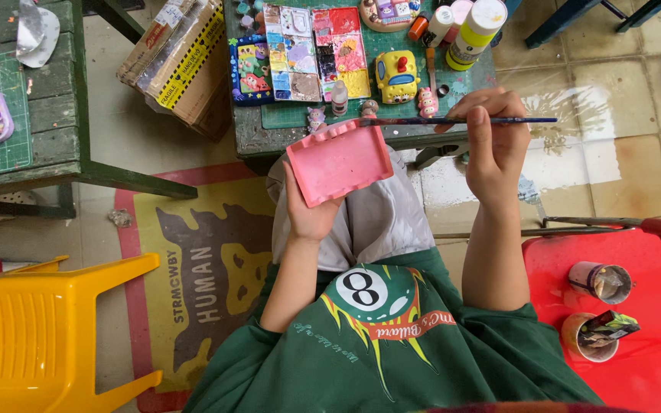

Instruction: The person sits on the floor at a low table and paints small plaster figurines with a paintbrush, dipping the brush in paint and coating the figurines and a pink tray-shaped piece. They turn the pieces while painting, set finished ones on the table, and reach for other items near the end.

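Your left hand (309,214) grasps a pink rectangular tray (339,161) from below, with the fingers wrapped around its near-left edge and the thumb against the rim. The tray sits tilted above your lap, its inside facing up toward you, just in front of the green surface (269,134).

Your right hand (496,145) is clenched on a thin paintbrush (460,120), pinched between the thumb and fingers. The brush lies nearly level, and its tip touches the tray's far-right corner.

On the surface beyond the tray you have 2 paint palettes (315,52) side by side, filled with mixed colours. Just right of them stands a small yellow car figure (396,76), and a painted blue plaque (250,69) lies to their left. A white paint bottle (473,32) with a yellow label leans at the far right of the surface, and a few tiny figurines stand along the near edge.

To your right, a red chair (621,359) carries 2 cups. A yellow plastic chair (40,336) stands well apart to your left, and a cardboard box (181,57) leans beside the surface.
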Available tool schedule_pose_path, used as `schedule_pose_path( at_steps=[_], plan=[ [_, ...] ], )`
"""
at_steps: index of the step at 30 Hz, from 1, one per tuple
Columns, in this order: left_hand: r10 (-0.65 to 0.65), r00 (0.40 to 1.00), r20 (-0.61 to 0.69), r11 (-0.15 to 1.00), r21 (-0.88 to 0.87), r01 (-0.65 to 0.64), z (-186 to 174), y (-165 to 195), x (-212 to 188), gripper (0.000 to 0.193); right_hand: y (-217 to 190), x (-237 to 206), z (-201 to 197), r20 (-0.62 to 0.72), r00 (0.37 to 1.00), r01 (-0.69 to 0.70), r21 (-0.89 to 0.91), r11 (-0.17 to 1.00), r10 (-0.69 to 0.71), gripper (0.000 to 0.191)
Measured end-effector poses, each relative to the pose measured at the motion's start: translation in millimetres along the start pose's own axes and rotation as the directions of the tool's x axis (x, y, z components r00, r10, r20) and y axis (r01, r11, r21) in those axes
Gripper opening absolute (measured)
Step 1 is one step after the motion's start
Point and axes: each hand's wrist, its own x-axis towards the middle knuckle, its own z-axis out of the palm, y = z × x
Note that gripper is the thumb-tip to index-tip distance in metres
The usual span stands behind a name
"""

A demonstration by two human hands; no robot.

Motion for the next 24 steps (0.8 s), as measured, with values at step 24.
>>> schedule_pose_path(
  at_steps=[24],
  plan=[
    [0.005,1.0,-0.027,0.999,0.04,-0.004,-2,6,0,0.073,-12,3,0,0.034,0.997,0.072,-0.228,0.971,-0.066,0.014]
  ],
)
